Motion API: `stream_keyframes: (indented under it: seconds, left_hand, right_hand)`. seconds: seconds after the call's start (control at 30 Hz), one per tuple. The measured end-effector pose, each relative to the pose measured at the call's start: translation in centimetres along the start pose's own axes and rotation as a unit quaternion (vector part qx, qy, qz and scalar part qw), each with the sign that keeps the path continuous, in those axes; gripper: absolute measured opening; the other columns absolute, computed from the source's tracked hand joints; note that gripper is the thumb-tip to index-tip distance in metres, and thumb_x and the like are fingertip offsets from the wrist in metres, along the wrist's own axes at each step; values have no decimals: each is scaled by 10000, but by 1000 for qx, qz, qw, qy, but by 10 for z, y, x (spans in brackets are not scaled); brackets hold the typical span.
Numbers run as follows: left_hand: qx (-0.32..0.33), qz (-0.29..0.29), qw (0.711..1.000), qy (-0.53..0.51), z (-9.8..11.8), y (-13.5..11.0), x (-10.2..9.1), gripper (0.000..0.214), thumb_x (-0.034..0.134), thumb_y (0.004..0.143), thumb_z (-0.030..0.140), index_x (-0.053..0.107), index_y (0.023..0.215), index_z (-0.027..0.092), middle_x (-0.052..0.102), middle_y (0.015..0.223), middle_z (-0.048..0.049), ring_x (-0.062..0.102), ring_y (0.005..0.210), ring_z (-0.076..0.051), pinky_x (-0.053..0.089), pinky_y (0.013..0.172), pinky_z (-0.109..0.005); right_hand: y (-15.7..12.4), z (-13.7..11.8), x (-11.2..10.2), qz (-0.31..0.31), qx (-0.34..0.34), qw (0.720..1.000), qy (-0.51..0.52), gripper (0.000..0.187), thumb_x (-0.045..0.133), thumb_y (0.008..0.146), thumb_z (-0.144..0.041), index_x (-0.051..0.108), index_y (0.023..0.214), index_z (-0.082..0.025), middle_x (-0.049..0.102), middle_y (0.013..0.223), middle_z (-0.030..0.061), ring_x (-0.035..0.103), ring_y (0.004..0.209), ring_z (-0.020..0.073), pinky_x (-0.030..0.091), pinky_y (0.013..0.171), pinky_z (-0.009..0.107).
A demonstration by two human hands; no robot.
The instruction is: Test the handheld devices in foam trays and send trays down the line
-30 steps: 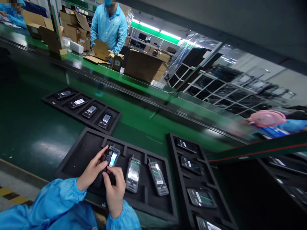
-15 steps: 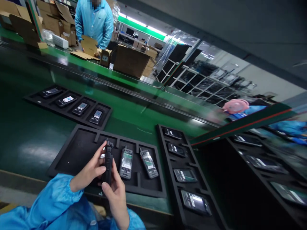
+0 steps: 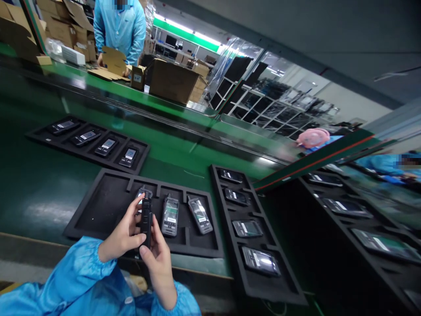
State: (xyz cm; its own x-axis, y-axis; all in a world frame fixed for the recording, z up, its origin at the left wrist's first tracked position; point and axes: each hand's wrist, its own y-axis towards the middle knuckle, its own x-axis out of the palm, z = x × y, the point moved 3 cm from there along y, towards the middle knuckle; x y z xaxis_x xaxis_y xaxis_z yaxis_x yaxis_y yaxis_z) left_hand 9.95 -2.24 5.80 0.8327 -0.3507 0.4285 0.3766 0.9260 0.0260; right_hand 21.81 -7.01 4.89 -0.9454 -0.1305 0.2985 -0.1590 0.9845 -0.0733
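Observation:
Both of my hands hold one black handheld device (image 3: 146,219) edge-up over a black foam tray (image 3: 98,206). My left hand (image 3: 123,235) wraps its side with the thumb pressed on it. My right hand (image 3: 159,259) supports the device's lower end from the right, fingers curled against it. Two more devices (image 3: 170,216) (image 3: 199,214) with pale screens lie in the tray's slots just right of my hands. The tray's wide left compartment holds nothing.
A second foam tray (image 3: 245,263) with several devices lies to the right, a third (image 3: 88,142) farther left on the green conveyor (image 3: 184,162). Across the belt a person in a blue coat (image 3: 120,28) handles cardboard boxes (image 3: 173,81). Dark racks of trays (image 3: 358,219) stand at right.
The device was face-up with its screen showing; I have turned it onto its edge. My view has swung to the right, and my hands stay over the same tray.

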Motion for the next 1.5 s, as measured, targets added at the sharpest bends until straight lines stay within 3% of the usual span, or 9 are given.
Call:
stream_keyframes:
  seconds: [0.27,0.5,0.7,0.87,1.1,1.27,1.33,1.4,1.5]
  left_hand:
    - [-35,-42,997,58,-10,-13,6,960,710,764,421,104,1501,316,442,1350,-139,610,909,-202,483,906,-407]
    - [-40,-78,995,42,-23,-17,21,980,729,734,494,107,1478,350,479,1286,-118,565,852,-175,475,852,-372]
    - [-44,-77,995,-36,-19,-10,20,875,673,799,472,155,1492,344,459,1309,-95,535,1017,-218,454,911,-394]
    - [-62,-56,996,-28,-20,-10,16,829,669,817,433,205,1497,337,462,1349,-94,541,1067,-235,445,957,-406]
    - [-69,-37,997,-7,-22,-12,18,903,670,822,440,123,1528,307,385,1473,-109,544,1155,-254,423,1032,-406]
    - [-75,-33,995,52,-25,-12,16,1006,682,817,420,-3,1537,264,356,1503,-135,468,1286,-293,419,1062,-408]
    - [-65,-10,996,62,-17,-7,6,1042,694,794,446,-15,1536,265,432,1441,-139,509,1237,-306,492,969,-399]
    - [-38,58,991,118,-2,-1,-15,1023,690,785,470,27,1537,270,449,1408,-121,535,1186,-299,499,947,-387]
    - [-2,204,925,320,26,7,-55,885,585,843,494,98,1538,241,432,1357,-109,524,1157,-290,434,1011,-408]
  right_hand:
    - [-10,13,-10,50,0,997,65,655,779,704,-394,551,1313,-318,534,1409,61,514,1298,275,432,1081,430]
    - [-28,13,-25,62,16,997,45,603,770,720,-362,551,1282,-376,536,1400,23,516,1295,241,435,1077,387]
    - [-26,0,-20,76,24,996,47,592,774,701,-423,580,1258,-367,569,1365,20,501,1307,241,410,1104,408]
    - [-24,1,-20,73,20,997,22,602,748,716,-454,583,1281,-327,561,1372,55,478,1321,268,402,1111,427]
    - [-23,9,-23,95,14,995,-6,605,711,748,-491,567,1305,-303,615,1322,63,502,1305,289,378,1119,458]
    - [-24,10,-17,77,9,991,-108,598,578,855,-484,427,1412,-327,495,1454,23,431,1374,247,341,1159,434]
    - [-21,2,-17,44,-1,984,-171,566,533,889,-458,408,1426,-327,475,1472,25,463,1352,236,388,1136,417]
    - [-15,-9,-25,46,-37,966,-252,557,527,900,-427,421,1429,-286,533,1421,70,588,1212,233,495,1032,388]
    - [-3,-21,-48,162,-106,887,-420,583,525,901,-422,418,1434,-214,596,1326,123,625,1100,235,526,953,398]
